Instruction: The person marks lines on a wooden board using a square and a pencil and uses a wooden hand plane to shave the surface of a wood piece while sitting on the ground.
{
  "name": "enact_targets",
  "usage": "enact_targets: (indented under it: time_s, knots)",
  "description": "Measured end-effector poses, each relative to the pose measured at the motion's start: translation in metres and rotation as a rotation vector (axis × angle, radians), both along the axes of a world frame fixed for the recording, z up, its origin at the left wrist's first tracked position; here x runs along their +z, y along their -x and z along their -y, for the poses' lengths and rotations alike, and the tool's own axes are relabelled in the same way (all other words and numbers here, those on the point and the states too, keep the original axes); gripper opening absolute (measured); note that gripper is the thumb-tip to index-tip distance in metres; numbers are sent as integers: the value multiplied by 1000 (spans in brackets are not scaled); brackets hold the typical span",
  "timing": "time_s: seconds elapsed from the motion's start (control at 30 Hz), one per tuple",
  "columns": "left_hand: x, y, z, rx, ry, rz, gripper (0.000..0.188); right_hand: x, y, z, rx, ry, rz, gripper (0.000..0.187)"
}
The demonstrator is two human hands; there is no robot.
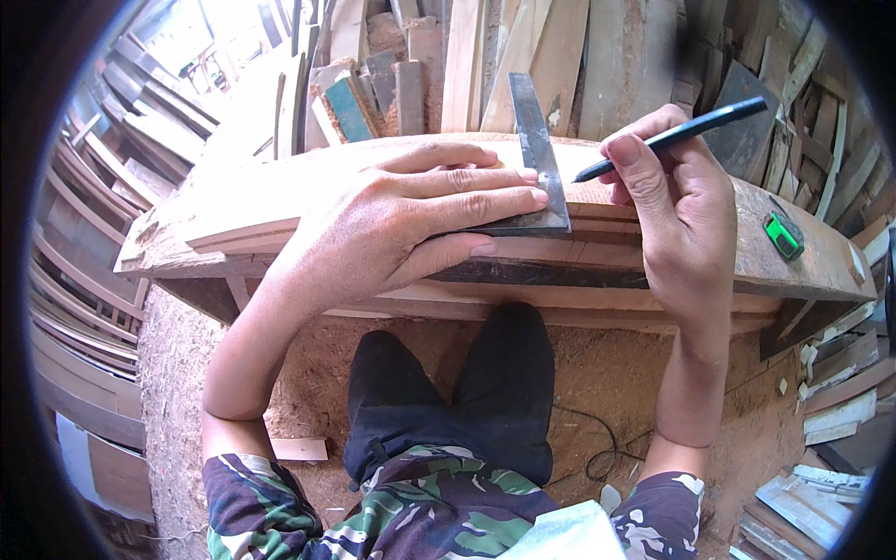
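A flat metal L-shaped square [534, 126] lies across a light wooden board [271, 201] on the workbench. My left hand [373, 210] is spread flat, its fingertips pressing on the square near its corner and its thumb along the board's near edge. In my right hand [686, 201] a dark pencil [677, 138] is pinched between thumb and fingers. The pencil's tip points left and down, close beside the blade of the square; whether it touches the wood, I cannot tell. Several thin dark lines cross the board's near edge below my right hand.
A green and black tape measure [782, 235] rests on the right part of the bench [845, 266]. Wooden planks [462, 65] lean upright behind it. Stacked timber [89, 280] fills the left side, and offcuts [807, 509] lie at lower right. A dark cable [611, 448] curls on the sawdust-covered floor.
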State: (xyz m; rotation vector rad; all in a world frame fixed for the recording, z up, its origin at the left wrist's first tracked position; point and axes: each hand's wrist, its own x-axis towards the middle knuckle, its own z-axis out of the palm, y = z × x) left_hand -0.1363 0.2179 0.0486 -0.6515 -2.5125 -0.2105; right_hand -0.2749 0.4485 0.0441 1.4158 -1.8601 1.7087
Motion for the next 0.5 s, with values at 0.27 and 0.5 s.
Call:
enact_targets:
  time_s: [0.27, 0.5]
  knots:
    - [2, 1, -4, 3, -21, 19, 49, 4, -5, -1, -101, -56, -35, 29]
    - [0, 1, 1, -19, -11, -3, 49, -2, -3, 2, -100, -24, -19, 28]
